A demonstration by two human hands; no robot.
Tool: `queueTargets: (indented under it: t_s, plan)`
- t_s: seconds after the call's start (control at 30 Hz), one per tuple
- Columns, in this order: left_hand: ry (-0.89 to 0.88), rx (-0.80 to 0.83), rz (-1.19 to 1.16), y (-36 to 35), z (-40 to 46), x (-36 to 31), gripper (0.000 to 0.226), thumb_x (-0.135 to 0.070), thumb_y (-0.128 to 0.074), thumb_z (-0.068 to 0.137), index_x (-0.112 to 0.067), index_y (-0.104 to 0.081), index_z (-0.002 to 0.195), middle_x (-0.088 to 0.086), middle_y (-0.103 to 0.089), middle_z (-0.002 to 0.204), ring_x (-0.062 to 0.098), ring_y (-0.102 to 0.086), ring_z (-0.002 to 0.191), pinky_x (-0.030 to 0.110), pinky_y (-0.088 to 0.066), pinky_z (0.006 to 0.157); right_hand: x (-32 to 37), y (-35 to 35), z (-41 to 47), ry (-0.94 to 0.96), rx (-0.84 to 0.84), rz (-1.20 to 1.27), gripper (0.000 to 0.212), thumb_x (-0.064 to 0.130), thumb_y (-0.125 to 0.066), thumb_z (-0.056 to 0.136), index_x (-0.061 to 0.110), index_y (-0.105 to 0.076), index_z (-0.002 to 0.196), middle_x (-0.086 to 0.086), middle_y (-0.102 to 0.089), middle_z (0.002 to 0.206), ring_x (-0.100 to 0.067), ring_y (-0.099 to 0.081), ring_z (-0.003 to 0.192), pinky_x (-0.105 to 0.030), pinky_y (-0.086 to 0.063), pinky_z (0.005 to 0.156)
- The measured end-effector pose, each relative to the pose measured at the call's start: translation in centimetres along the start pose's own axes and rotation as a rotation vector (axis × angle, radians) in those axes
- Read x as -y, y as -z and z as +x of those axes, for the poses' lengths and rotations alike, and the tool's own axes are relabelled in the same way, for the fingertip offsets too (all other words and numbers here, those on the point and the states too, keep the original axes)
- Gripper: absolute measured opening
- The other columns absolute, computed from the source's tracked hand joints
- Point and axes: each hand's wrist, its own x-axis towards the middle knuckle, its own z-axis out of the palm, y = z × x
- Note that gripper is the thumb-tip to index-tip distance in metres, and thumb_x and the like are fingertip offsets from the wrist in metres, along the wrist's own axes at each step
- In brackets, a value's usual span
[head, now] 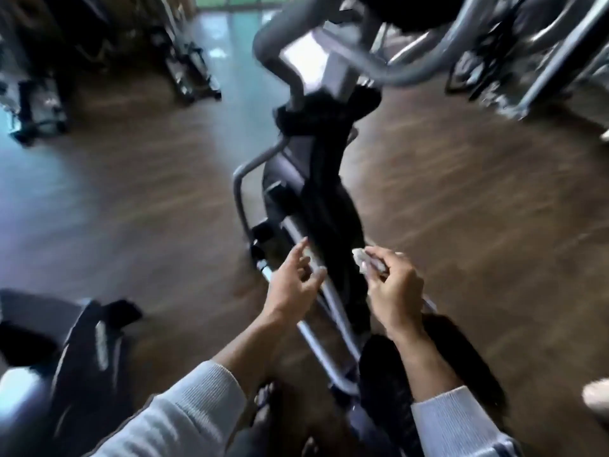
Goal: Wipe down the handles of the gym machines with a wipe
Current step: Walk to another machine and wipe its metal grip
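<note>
looks like a between-machines moment to me, nothing is being wiped right now. the right hand (393, 285) has its fingers curled round a small crumpled wipe (367, 263), pale and bunched, poking out past the fingertips. the left hand (291, 285) is just beside it, fingers loose and spread, holding nothing, hovering over a slanted silver rail (316, 328). the curved grey handles (273, 44) of the bike-type machine (316, 192) are well above and ahead of both hands, smooth rounded tubes, a bit blurry. my guess is the next move means lifting the wipe up and wrapping it round a handle. dark wood-look floor (461, 209) all around.
</note>
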Motion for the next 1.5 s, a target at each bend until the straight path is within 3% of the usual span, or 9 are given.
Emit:
queueTargets:
  t_s: [0.17,0.4,0.5,0.57,0.7,0.83,1.03,1.23,1.5]
  plan:
    - [0.299,-0.048,0.123,2.0,-6.8,10.0,0.063,-0.028,-0.07,0.087,-0.029,-0.043,0.144,-0.007,-0.065,0.114,0.01,-0.066,0.097,0.022,-0.049,0.092,-3.0,-5.4,-9.5,-0.188,0.374,0.003,0.02,0.005,-0.07,0.079,0.016,-0.072,0.095,0.002,-0.063,0.088,-0.019,-0.064,0.084,-0.022,-0.046,0.081]
    - [0.545,0.055,0.215,5.3,-9.8,17.5,0.039,-0.035,-0.066,0.089,-0.024,-0.061,0.126,0.001,-0.072,0.111,0.017,-0.066,0.103,0.032,-0.048,0.099,-2.2,-10.9,-14.3,-0.186,0.681,-0.119,0.014,0.008,-0.072,0.078,0.014,-0.074,0.09,-0.005,-0.066,0.085,-0.022,-0.063,0.078,-0.015,-0.038,0.071]
    - [0.607,0.068,0.196,8.3,-9.1,19.5,0.035,-0.036,-0.065,0.09,-0.024,-0.064,0.122,0.0,-0.071,0.11,0.016,-0.065,0.105,0.028,-0.052,0.091,-1.2,-14.1,-14.3,-0.201,0.787,-0.16,0.013,0.013,-0.071,0.081,0.017,-0.073,0.093,-0.002,-0.065,0.088,-0.018,-0.062,0.083,-0.017,-0.041,0.073]
    - [0.619,0.037,0.174,10.9,-7.8,20.5,0.033,-0.036,-0.064,0.091,-0.023,-0.064,0.121,0.0,-0.07,0.11,0.015,-0.065,0.102,0.02,-0.053,0.079,0.1,-16.4,-13.8,-0.204,0.82,-0.164,0.011,0.017,-0.071,0.081,0.02,-0.072,0.091,0.001,-0.065,0.087,-0.015,-0.062,0.083,-0.01,-0.038,0.068]
    - [0.61,-0.05,0.159,16.0,-4.6,21.5,0.032,-0.037,-0.063,0.091,-0.022,-0.065,0.119,-0.002,-0.069,0.111,0.015,-0.065,0.101,0.022,-0.048,0.082,3.8,-21.3,-11.9,-0.182,0.879,-0.154,0.009,0.021,-0.069,0.085,0.023,-0.071,0.093,0.006,-0.063,0.087,-0.007,-0.057,0.077,0.0,-0.036,0.063]
    - [0.588,-0.102,0.132,20.4,-1.3,21.9,0.029,-0.036,-0.063,0.091,-0.022,-0.066,0.116,-0.005,-0.07,0.11,0.015,-0.063,0.104,0.028,-0.046,0.094,8.4,-26.0,-9.2,-0.162,0.872,-0.065,0.009,0.019,-0.067,0.087,0.023,-0.071,0.095,0.007,-0.06,0.087,0.002,-0.054,0.077,0.001,-0.036,0.067]
    - [0.589,-0.22,0.004,24.8,3.7,21.8,0.024,-0.035,-0.064,0.09,-0.023,-0.068,0.111,-0.006,-0.072,0.094,0.014,-0.069,0.088,0.031,-0.052,0.09,12.9,-32.2,-4.9,-0.089,0.873,0.01,0.011,0.019,-0.068,0.086,0.026,-0.071,0.094,0.008,-0.064,0.087,0.001,-0.057,0.078,0.001,-0.035,0.067]
    - [0.608,-0.299,-0.027,29.4,10.7,23.2,0.02,-0.038,-0.065,0.089,-0.029,-0.068,0.106,-0.007,-0.073,0.091,0.015,-0.069,0.087,0.037,-0.054,0.09,15.1,-40.6,1.2,-0.004,0.944,-0.002,0.011,0.017,-0.069,0.085,0.021,-0.072,0.095,0.005,-0.063,0.087,0.003,-0.054,0.076,0.002,-0.035,0.068]
    - [0.646,-0.482,-0.107,37.4,22.6,22.5,0.015,-0.037,-0.065,0.089,-0.032,-0.067,0.103,-0.006,-0.073,0.086,0.012,-0.069,0.087,0.032,-0.054,0.089,20.0,-52.8,13.7,0.112,1.009,-0.005,0.011,0.019,-0.069,0.084,0.021,-0.072,0.094,0.004,-0.061,0.084,-0.006,-0.056,0.074,-0.004,-0.036,0.067]
